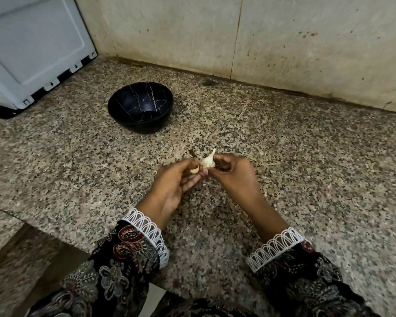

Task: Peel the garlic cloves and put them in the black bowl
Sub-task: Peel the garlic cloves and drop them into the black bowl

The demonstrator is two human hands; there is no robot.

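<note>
A white garlic bulb (pixel 208 161) with a pointed papery tip is held above the speckled counter between both hands. My right hand (pixel 232 175) pinches the bulb from the right. My left hand (pixel 177 181) pinches a pale clove (pixel 194 170) at the bulb's lower left side. A black bowl (pixel 140 105) with thin white marbling stands on the counter behind and to the left of the hands; I see nothing inside it.
The granite counter (pixel 284 156) runs back to a stained tiled wall (pixel 261 37). A white appliance (pixel 32 46) stands at the back left corner. The counter's front edge (pixel 44 232) drops off at lower left.
</note>
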